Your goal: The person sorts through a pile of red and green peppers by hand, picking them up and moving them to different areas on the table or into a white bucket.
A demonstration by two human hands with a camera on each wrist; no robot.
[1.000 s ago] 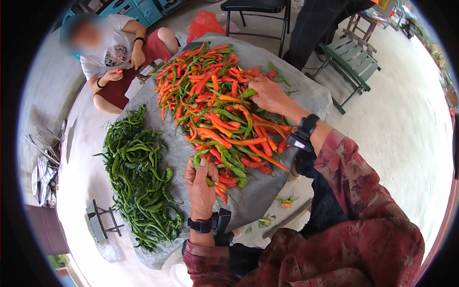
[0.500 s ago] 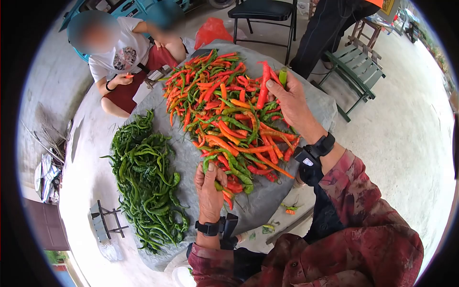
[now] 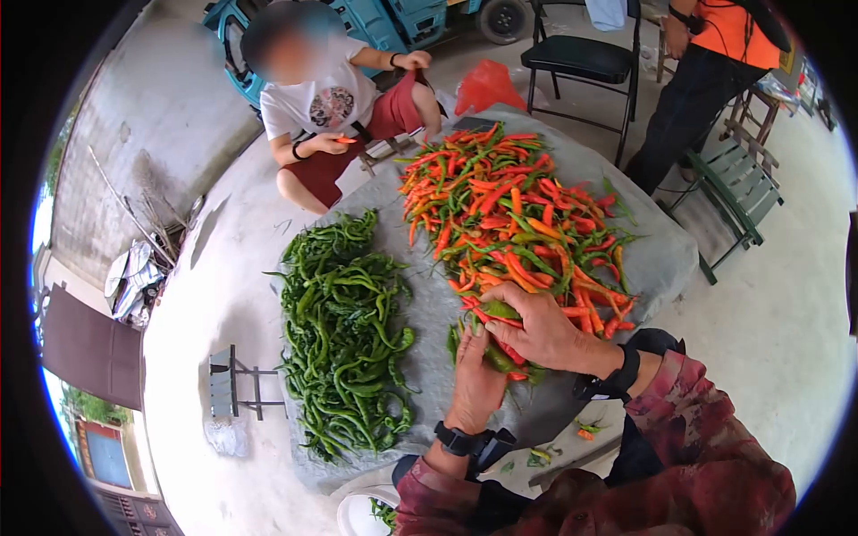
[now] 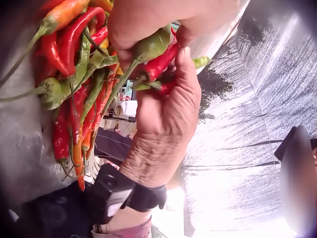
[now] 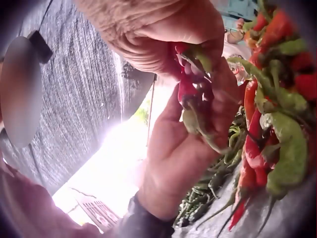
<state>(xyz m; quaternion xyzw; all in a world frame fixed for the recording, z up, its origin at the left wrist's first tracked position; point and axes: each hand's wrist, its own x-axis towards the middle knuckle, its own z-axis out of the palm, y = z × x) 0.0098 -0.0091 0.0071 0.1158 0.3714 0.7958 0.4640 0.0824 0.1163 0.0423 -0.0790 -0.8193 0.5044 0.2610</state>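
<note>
Both hands meet over the near edge of a mixed pile of red, orange and green peppers (image 3: pixel 500 192). My left hand (image 3: pixel 476 384) curls round several red and green peppers. From the right, my right hand (image 3: pixel 550 330) grips peppers, a green one (image 3: pixel 499 309) among them. In the left wrist view a red pepper (image 4: pixel 161 63) lies between the left hand (image 4: pixel 166 119) and the right hand (image 4: pixel 158 17), beside a green pepper (image 4: pixel 153 45). Stems stick out of the left palm (image 5: pixel 171 153) in the right wrist view, under the right hand (image 5: pixel 148 29).
A heap of green peppers (image 3: pixel 344 348) lies left on the grey sheet (image 3: pixel 666 259). A seated person (image 3: pixel 331 103) holds a red pepper across the table; another (image 3: pixel 706 89) stands back right. Chairs, a small stool (image 3: pixel 246 381) and a white bucket (image 3: pixel 357 516) surround the table.
My right hand has come from the far right of the pile, with peppers in it, down to my left hand. The head view has shifted, so the scene sits further right.
</note>
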